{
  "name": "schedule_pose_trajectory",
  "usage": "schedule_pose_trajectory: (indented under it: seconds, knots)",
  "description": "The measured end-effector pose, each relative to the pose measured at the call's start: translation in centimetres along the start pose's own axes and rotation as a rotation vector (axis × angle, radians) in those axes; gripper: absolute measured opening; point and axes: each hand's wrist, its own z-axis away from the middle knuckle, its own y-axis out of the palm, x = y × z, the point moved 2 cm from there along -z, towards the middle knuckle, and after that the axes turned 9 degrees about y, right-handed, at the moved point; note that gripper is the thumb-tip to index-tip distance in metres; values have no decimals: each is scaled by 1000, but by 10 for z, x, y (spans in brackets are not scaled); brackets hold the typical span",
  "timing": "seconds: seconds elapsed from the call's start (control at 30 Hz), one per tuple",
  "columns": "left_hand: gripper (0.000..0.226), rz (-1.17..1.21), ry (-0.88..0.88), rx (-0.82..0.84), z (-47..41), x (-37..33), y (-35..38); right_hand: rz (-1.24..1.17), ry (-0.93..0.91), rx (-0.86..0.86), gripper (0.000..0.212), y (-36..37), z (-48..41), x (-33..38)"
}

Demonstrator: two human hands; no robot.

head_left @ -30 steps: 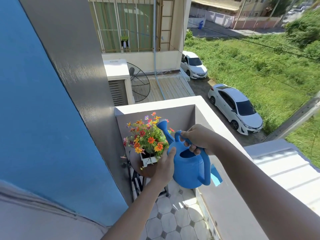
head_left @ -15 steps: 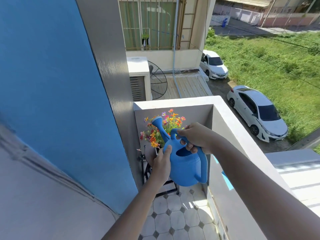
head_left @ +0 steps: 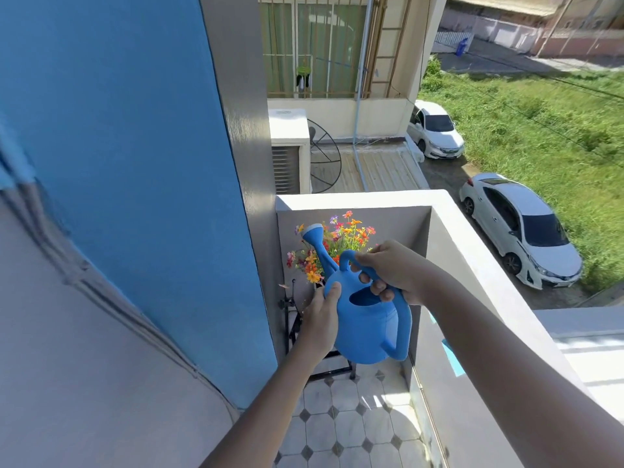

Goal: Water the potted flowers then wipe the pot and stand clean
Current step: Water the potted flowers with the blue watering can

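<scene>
I hold a blue plastic watering can (head_left: 368, 327) in both hands over a balcony corner. My right hand (head_left: 393, 270) grips its top handle. My left hand (head_left: 320, 320) presses against the can's left side. The spout (head_left: 315, 243) points up and to the left, in front of the orange, red and purple flowers (head_left: 344, 238). The can and my left hand hide the pot. A black metal stand (head_left: 292, 319) shows partly beneath the flowers, to the left of my left hand.
A blue wall (head_left: 135, 180) and grey pillar (head_left: 250, 146) close in on the left. A white parapet (head_left: 472, 251) borders the balcony at the far end and on the right. White and grey floor tiles (head_left: 344, 423) lie below. Parked cars sit far below.
The view has swung left, so flowers, can and hands sit further right in the frame. The spout has lifted a little and now stands upright rather than over the blooms.
</scene>
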Motion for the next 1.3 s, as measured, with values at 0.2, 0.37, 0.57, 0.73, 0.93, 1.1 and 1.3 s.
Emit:
schedule_pose_trajectory:
  seconds: [0.2, 0.37, 0.57, 0.73, 0.93, 1.1, 1.3]
  knots:
    - [58, -20, -17, 87, 12, -11, 23, -28, 2, -38, 37, -20, 10, -20]
    - [63, -26, -55, 170, 16, -3, 47, -46, 19, -73, 37, -40, 18, -41]
    - [60, 7, -35, 260, 27, -12, 71, -49, 49, -116, 38, -59, 30, -60]
    - [91, -22, -27, 269, 16, 3, 86, -79, 67, -171, 38, -69, 37, -67]
    - [87, -32, -33, 337, 5, 6, 101, -129, 84, -224, 38, -78, 40, -70]
    - [63, -71, -43, 370, 7, -19, 102, -151, 98, -251, 38, -86, 37, -71]
    - [46, -85, -31, 380, -4, -23, 104, -158, 117, -263, 38, -93, 29, -69]
